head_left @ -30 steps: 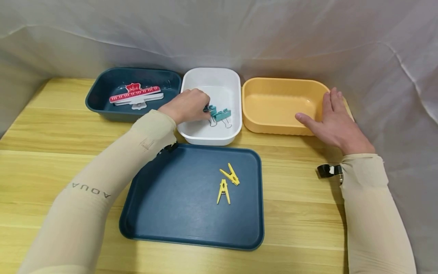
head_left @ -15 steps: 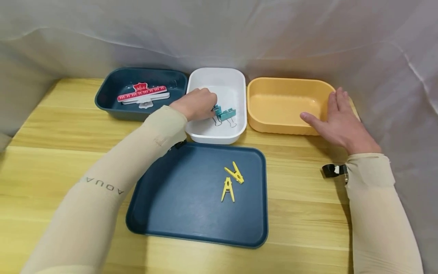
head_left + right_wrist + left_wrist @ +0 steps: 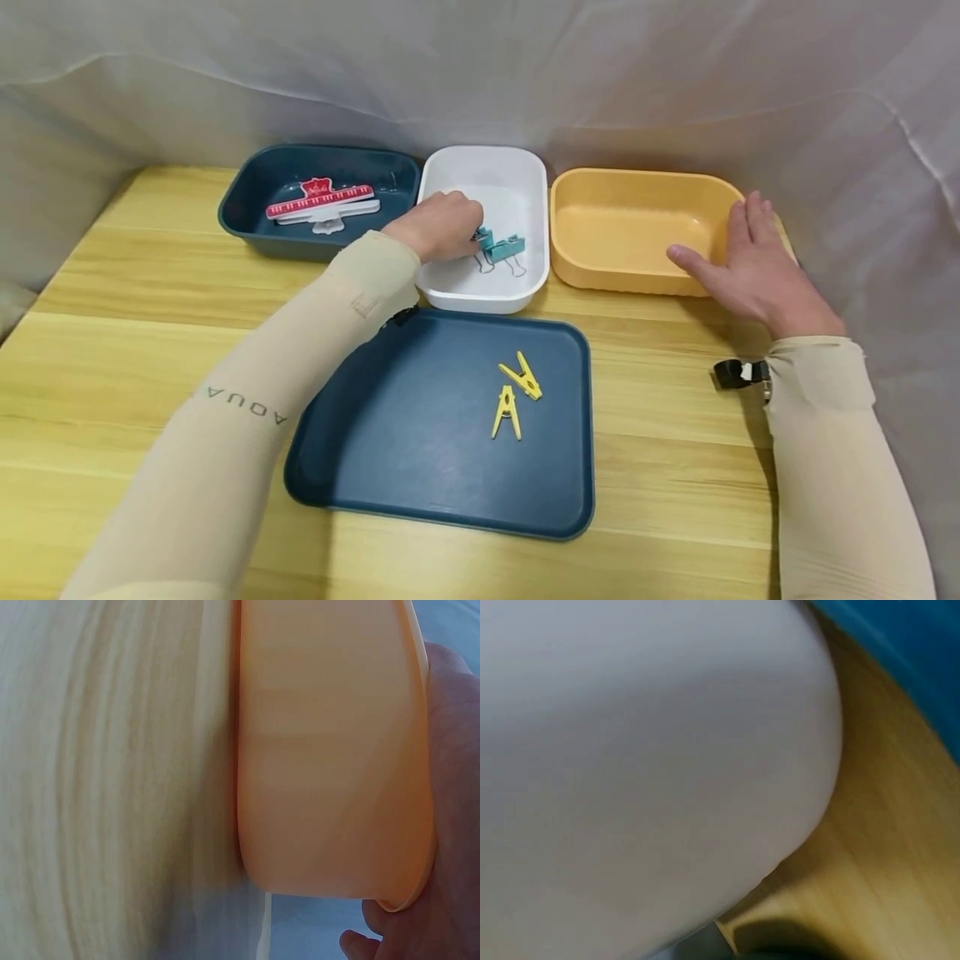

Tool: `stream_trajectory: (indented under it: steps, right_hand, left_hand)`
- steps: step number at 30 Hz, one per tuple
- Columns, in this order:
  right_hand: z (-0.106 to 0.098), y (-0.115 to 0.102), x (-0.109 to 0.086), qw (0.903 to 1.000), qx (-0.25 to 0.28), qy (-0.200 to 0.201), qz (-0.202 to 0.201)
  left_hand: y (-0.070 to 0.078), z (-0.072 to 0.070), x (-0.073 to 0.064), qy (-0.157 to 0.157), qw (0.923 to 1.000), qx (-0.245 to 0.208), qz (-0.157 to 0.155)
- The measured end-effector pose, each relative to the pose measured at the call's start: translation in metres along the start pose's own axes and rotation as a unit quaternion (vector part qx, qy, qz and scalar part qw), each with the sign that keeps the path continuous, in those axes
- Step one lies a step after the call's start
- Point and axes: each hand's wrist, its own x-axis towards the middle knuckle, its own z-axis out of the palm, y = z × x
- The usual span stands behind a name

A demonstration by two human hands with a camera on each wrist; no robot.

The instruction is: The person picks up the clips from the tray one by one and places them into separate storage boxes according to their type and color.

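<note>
In the upper middle of the frame, our left hand [image 3: 441, 225] has curled fingers that seem to pinch one teal binder clip [image 3: 487, 240] inside the white bin [image 3: 480, 297]. Its wire handles could snag the neighbouring clip [image 3: 507, 247], dragging both. Upper right, our right hand [image 3: 761, 275] keeps straight fingers against the yellow bin [image 3: 630, 280]; pushing leftward might slide it along the desk [image 3: 667, 467] into the white one.
</note>
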Motion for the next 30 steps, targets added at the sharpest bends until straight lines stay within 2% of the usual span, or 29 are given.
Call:
stream_trajectory:
  steps: [30]
  right_hand:
    - [-0.0001, 0.0023, 0.0014, 1.0000, -0.002, -0.005, -0.001]
  left_hand:
    - [0.0004, 0.0003, 0.0001, -0.005, 0.9999, -0.008, -0.010]
